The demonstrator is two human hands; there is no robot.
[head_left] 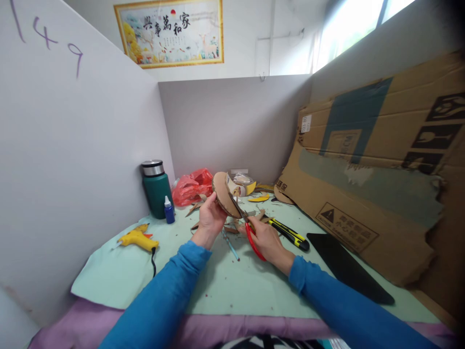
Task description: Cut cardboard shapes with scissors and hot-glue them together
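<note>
My left hand [209, 218] grips a round brown cardboard piece [222, 194] and holds it up above the green mat [225, 281]. My right hand [267, 240] is closed around the red handles of a pair of scissors [244, 222]. The scissor blades reach up to the lower edge of the cardboard piece. Cardboard scraps [232, 227] lie on the mat under both hands. Both arms wear blue sleeves.
A yellow glue gun [138, 238] lies at the left, with a green flask [156, 190] and a small blue bottle [169, 211] behind it. A red plastic bag [192, 185] sits at the back. A yellow-black utility knife [290, 234], a black sheet [348, 269] and a large cardboard sheet [370, 165] are on the right.
</note>
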